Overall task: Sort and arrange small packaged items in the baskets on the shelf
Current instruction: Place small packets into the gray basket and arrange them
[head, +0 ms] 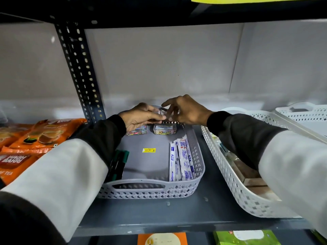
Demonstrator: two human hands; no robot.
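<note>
A grey perforated basket [198, 167] sits on the shelf in front of me. At its far end lie two clear boxes of coloured paper clips [165, 129], one partly under my left hand [139, 116]. That hand holds a small clear container [160, 112] above the basket's back rim. My right hand [185, 110] hovers right beside it, fingers spread and touching near the container. White sachets [182, 160] stand along the basket's right wall. Dark green markers [118, 163] lie at its left wall, partly hidden by my left sleeve.
Orange tea packets [26, 138] are stacked on the shelf to the left, past a slotted metal upright [79, 68]. A white basket [230, 174] with brown boxes stands to the right, another white basket [304, 114] behind it. A yellow price sticker [149, 150] lies on the grey basket's floor.
</note>
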